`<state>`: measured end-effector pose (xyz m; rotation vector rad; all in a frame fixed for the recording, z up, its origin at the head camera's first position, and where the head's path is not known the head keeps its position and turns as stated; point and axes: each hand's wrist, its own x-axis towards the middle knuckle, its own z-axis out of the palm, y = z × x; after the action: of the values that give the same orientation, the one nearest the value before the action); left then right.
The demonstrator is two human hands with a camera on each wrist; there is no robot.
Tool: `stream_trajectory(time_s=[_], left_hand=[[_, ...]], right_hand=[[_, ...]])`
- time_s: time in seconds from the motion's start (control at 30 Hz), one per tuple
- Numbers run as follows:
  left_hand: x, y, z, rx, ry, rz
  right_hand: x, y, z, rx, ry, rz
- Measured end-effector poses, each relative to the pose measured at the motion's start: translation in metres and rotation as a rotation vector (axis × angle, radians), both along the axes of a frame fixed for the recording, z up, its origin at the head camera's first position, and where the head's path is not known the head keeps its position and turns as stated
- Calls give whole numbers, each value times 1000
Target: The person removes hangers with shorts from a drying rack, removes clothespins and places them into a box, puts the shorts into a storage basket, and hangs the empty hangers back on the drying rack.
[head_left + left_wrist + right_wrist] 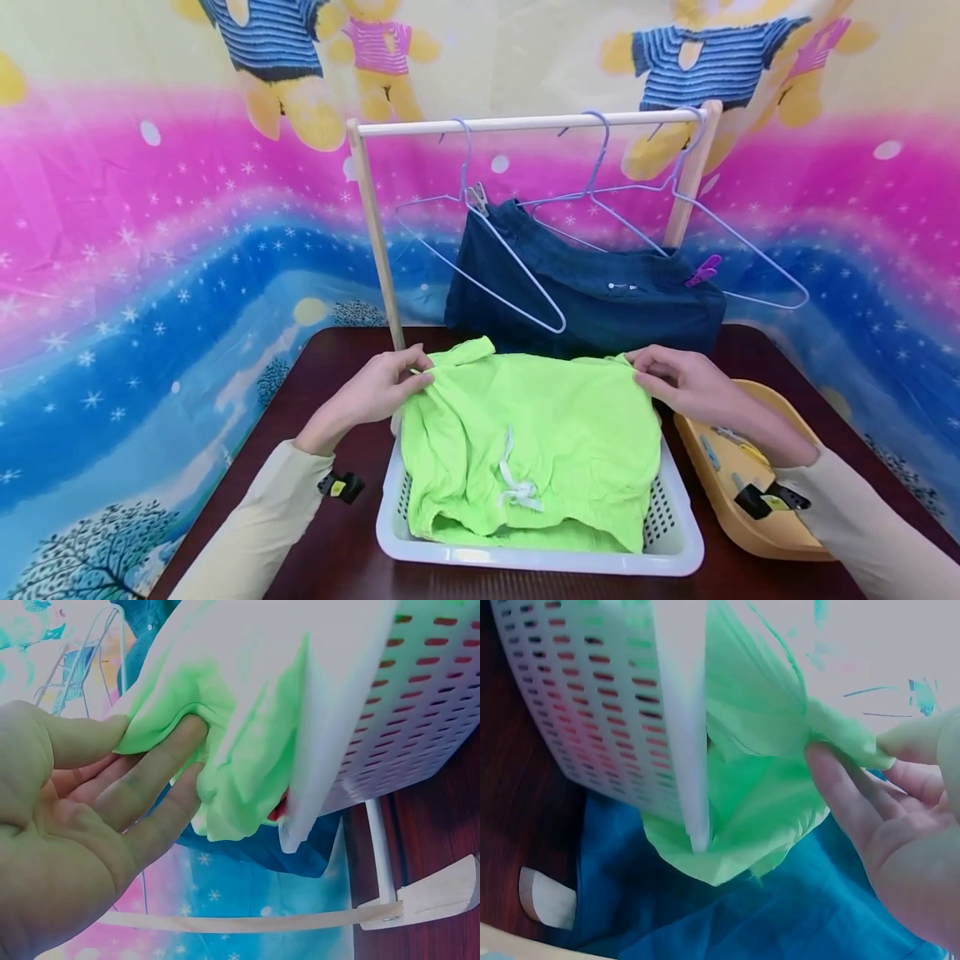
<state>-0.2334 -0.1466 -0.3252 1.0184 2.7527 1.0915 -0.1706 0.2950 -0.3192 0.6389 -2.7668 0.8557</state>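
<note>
L grip on lime-grn shorts

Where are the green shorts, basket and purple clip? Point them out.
Green shorts (573,425): head view, on the middle of the spread fabric.
Basket (540,559): head view, on the near rim.
Purple clip (703,271): head view, on the middle of its body.

Clothes rack and basket suggest a laundry corner.
</note>
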Motion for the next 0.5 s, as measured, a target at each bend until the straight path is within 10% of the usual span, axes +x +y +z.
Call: stream_trajectory(time_s=[0.5], left_hand=[[24, 5, 10, 85, -63, -199]], right_hand=[[20, -16, 9, -175, -45, 220]])
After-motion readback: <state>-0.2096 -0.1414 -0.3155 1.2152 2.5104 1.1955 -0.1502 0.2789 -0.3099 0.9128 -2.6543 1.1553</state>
